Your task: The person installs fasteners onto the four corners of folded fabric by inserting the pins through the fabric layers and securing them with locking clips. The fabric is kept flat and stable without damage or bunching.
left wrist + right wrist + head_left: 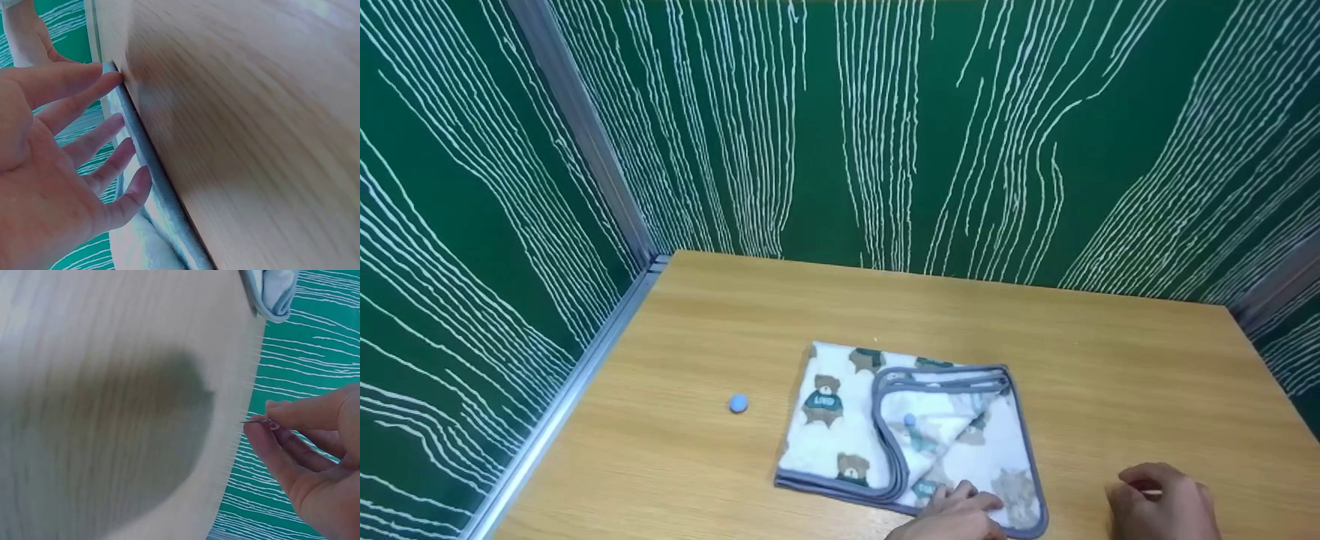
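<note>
A folded white blanket [840, 442] with teddy bear prints and grey edging lies on the table, one corner turned back. My left hand [952, 516] rests at its near edge; in the left wrist view the fingers of this hand [62, 140] are spread and loosely bent beside the grey edging [163, 191]. To the right of the blanket, my right hand [1166, 502] is held apart from it. Between thumb and fingertips, the right hand [309, 450] pinches a thin, pointed metal pin [253, 421], whose other end is partly hidden. A small blue piece [910, 420] lies on the turned-back part.
Left of the blanket, a small round blue object [738, 403] lies on the wooden table [697, 322]. Green panels [817, 150] with white wavy lines stand behind and at the sides, with metal posts [585, 120] at the corners.
</note>
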Demonstrator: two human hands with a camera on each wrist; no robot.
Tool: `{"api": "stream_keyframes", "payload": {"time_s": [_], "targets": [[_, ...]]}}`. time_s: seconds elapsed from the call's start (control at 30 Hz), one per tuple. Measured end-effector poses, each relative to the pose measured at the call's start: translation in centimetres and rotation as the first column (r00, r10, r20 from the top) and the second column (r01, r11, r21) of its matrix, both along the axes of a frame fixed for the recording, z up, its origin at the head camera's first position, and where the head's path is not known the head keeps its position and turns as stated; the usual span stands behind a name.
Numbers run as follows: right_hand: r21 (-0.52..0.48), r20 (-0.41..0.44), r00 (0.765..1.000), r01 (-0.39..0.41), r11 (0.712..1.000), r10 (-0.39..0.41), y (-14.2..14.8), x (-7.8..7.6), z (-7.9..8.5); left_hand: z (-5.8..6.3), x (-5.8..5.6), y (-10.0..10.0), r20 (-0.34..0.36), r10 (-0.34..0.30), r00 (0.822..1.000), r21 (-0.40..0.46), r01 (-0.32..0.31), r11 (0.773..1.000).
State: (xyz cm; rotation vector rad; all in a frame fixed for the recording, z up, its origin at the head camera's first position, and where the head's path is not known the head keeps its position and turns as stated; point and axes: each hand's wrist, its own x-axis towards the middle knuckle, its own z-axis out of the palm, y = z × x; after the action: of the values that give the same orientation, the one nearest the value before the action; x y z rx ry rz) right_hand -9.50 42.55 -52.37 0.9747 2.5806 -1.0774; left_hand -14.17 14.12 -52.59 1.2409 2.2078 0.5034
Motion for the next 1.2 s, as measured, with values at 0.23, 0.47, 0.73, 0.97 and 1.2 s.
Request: {"api": "stream_keyframes", "payload": {"time_s": [0.23,0.47,0.73,0.97,1.2], "targets": [[0.036,-0.032,0.997,-0.071,0.997,0.072,-0.9,0.2,1.9,-0.1,-0.1,0.0,-0.007,-0.004,1.0,-0.014,0.004,1.0],[0.366,-0.363,0.885,-0.153,0.918,0.292,-2.4,1.1,2.1,-0.1,-0.4,0.3,-0.127,0.007,0.992,0.001,-0.007,1.0],[0.325,-0.312,0.916,-0.146,0.934,0.252,-3.2,1.4,2.4,0.3,-0.8,-0.6,-0.185,0.113,0.976,0.199,-0.075,0.977],[0.258,-0.302,0.934,-0.114,0.959,0.192,-4.0,1.6,1.8,0.6,-0.8,-1.2,-0.152,0.191,0.97,0.336,-0.131,0.933],[0.207,-0.324,0.928,-0.122,0.971,0.185,-4.9,1.8,1.7,1.2,-0.9,-1.9,-0.148,0.237,0.96,0.467,-0.144,0.872]]}}
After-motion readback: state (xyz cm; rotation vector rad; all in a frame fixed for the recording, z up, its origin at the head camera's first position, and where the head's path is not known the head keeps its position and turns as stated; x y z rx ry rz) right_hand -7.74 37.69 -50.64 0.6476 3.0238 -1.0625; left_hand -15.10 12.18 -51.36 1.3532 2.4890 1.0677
